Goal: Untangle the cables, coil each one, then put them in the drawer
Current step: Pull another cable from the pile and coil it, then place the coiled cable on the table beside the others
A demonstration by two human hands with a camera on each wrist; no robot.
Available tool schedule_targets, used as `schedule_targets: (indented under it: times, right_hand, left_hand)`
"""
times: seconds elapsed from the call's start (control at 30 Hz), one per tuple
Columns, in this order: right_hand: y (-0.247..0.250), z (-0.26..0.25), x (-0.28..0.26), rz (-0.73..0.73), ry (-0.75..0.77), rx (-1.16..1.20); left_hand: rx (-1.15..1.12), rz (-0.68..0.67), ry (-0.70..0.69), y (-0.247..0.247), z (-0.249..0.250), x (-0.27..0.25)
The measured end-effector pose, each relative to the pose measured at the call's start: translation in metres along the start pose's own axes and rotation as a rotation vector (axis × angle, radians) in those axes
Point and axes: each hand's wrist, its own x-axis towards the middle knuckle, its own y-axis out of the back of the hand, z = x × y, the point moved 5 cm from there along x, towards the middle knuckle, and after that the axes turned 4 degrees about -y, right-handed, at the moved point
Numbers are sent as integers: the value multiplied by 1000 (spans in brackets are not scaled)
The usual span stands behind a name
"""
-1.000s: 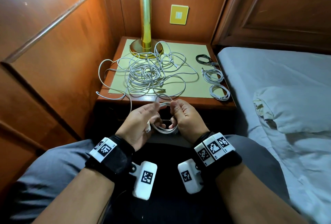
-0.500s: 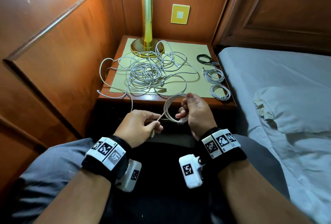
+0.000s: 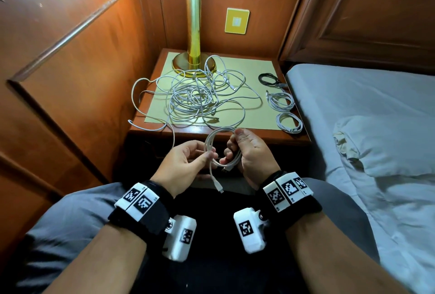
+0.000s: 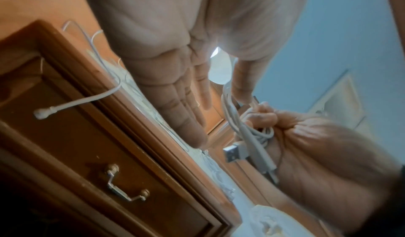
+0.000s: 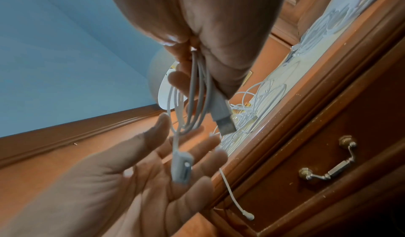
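The right hand (image 3: 253, 152) is gripping a smooth white cable (image 3: 220, 146) wound into a round coil, its fingers (image 5: 186, 83) curled and clamped on the gathered strands, with the flat metal USB plug (image 5: 225, 123) sticking out below them. The left hand (image 3: 186, 164) is lying beside the coil with its fingers (image 4: 186, 112) straight and apart; the head view suggests thumb and forefinger touching a strand, though I cannot tell whether they pinch it. The cable's loose tail is hanging down with a small plug (image 3: 220, 187) at its end.

Half a second ago the left hand was lower and closed on the tail; it is now opening and sitting higher, by the coil.

In front of the brass lamp (image 3: 194, 58), on the pale mat of the wooden desk (image 3: 270, 134), thin white cables (image 3: 195, 98) are lying in a loose tangle. The drawer (image 4: 109, 171) under the desktop is standing closed, with its metal handle (image 4: 124, 188) on the front.
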Motion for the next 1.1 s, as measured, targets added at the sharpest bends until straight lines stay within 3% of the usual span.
schedule_targets:
  times: [0.1, 0.23, 0.33, 0.6, 0.93, 1.1]
  right_hand:
    - [6, -1, 1, 36, 10, -131]
    - [16, -7, -2, 57, 75, -535]
    - [19, -8, -2, 51, 64, -712]
    - [24, -16, -1, 70, 49, -558]
    - [92, -62, 20, 332, 76, -530]
    - [110, -80, 37, 418, 67, -471]
  left_hand:
    - [5, 61, -75, 2, 5, 2]
    - [-33, 141, -58, 10, 2, 5]
    - [-69, 180, -47, 13, 1, 6]
    - [18, 125, 5, 10, -9, 11]
    - [252, 75, 22, 12, -8, 7]
    - [415, -20, -67, -7, 19, 51]
